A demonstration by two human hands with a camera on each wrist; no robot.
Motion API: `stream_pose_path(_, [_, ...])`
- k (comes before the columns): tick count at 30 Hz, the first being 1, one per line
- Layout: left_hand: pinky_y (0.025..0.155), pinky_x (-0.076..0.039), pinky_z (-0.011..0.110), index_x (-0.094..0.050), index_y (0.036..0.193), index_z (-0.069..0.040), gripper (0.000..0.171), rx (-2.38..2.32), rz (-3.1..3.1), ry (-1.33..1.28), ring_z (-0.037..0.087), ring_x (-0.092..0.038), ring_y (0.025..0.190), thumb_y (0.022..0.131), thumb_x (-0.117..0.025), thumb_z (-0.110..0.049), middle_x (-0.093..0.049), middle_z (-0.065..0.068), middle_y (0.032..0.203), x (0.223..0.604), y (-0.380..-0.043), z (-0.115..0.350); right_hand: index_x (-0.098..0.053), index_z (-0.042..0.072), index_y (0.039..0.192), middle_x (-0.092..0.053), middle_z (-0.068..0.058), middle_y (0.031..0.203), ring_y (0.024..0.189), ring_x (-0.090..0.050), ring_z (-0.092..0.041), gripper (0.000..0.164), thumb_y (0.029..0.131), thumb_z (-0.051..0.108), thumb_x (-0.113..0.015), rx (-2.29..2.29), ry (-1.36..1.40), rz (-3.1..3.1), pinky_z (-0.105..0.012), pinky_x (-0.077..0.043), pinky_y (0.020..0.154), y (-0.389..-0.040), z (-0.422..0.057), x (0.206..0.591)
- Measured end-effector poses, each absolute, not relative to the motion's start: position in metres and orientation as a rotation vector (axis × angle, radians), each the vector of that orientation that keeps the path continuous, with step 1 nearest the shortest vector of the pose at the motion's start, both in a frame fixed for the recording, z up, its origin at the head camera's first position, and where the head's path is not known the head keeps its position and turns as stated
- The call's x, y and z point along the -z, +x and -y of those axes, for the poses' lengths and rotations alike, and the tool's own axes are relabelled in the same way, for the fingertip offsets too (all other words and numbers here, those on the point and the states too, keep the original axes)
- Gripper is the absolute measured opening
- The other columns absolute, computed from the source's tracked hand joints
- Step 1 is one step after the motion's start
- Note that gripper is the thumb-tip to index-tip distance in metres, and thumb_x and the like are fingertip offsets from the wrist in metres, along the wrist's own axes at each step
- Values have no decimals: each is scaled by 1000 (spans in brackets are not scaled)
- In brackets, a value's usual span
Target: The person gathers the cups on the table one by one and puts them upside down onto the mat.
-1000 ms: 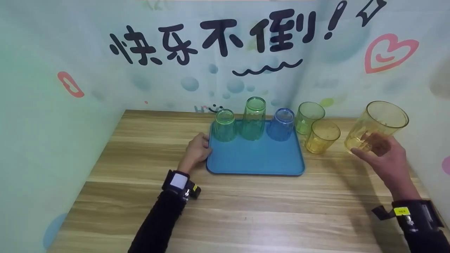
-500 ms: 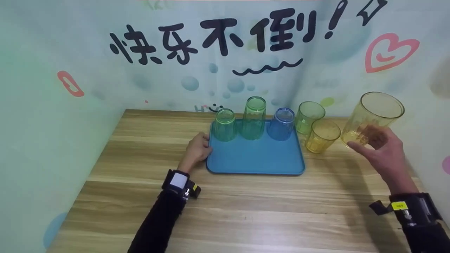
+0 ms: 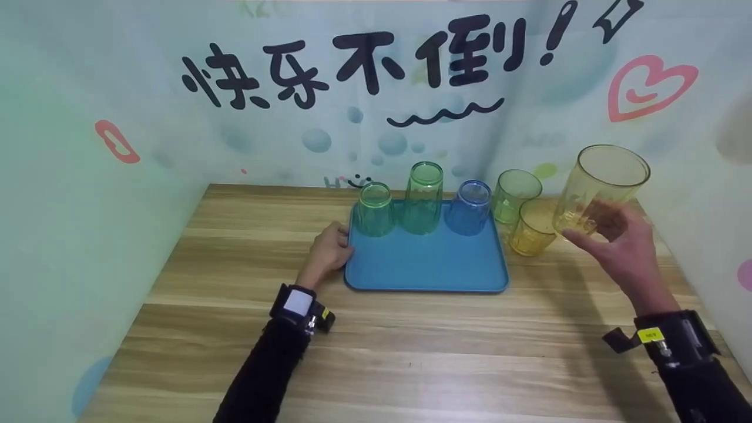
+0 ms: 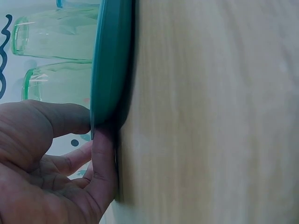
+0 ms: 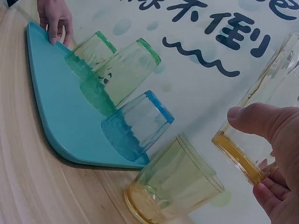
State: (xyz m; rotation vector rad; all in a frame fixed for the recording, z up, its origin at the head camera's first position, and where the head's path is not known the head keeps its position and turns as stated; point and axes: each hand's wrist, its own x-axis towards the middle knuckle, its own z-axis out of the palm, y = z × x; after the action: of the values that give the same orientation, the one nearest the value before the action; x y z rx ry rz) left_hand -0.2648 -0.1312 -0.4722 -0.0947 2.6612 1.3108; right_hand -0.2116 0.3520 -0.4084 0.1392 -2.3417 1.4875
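Fingers of our right hand (image 3: 628, 244) pinch a big yellow cup (image 3: 605, 176) up near the surface's (image 3: 411, 352) back right corner. Our left hand (image 3: 330, 249) pinches the blue tray's (image 3: 429, 264) left edge. Three cups (image 3: 423, 200) line its back edge.

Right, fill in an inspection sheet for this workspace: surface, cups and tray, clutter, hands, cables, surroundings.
Surface: tabletop with a wood-grain look.
Tray: blue tray lies flat, bearing a short green cup, a tall green cup and a blue cup, all upside down.
Other cups: upright green cup and short yellow cup stand right of the tray; a tall yellow cup is held up, mouth upward.
Clutter: nothing seen.
Left hand: pinches the tray's left edge.
Right hand: grips the tall yellow cup near its base.
Cables: nothing seen.
Surroundings: pale printed backdrop with black lettering.
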Motion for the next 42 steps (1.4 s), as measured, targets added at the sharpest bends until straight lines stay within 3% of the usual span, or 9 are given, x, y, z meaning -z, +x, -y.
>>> stream_pose_path(7, [92, -50, 42, -51, 131, 5, 40, -1323, -2690, -53, 31, -59, 107, 92, -60, 1, -64, 21, 116, 474, -266, 132, -58, 0, 132, -65, -10, 112, 102, -60, -16, 59, 80, 1, -86, -1493, 167, 2354, -17, -46, 92, -215, -342, 409])
stream_pose_path(24, [90, -51, 42, -50, 135, 3, 42, -1304, -2666, -85, 31, -59, 108, 95, -61, 0, -63, 21, 118, 474, -265, 131, -57, 2, 134, -64, -9, 120, 107, -60, -16, 62, 80, 6, -87, -1466, 244, 2388, -19, -46, 94, -216, -323, 412])
stream_pose_path(34, [87, -52, 41, -50, 134, 4, 41, -1316, -2671, -64, 30, -59, 103, 95, -60, -1, -63, 20, 115, 473, -265, 130, -57, -4, 128, -62, -18, 117, 106, -60, -18, 58, 80, 5, -87, -1414, 305, 2419, -19, -46, 94, -218, -316, 414])
stream_pose_path(42, [93, -50, 42, -50, 135, 4, 43, -1302, -2690, -58, 31, -59, 111, 94, -61, 0, -63, 21, 121, 474, -265, 130, -57, -8, 123, -62, -19, 110, 101, -59, -22, 51, 82, 1, -84, -1399, 351, 2416, -21, -47, 91, -210, -297, 400])
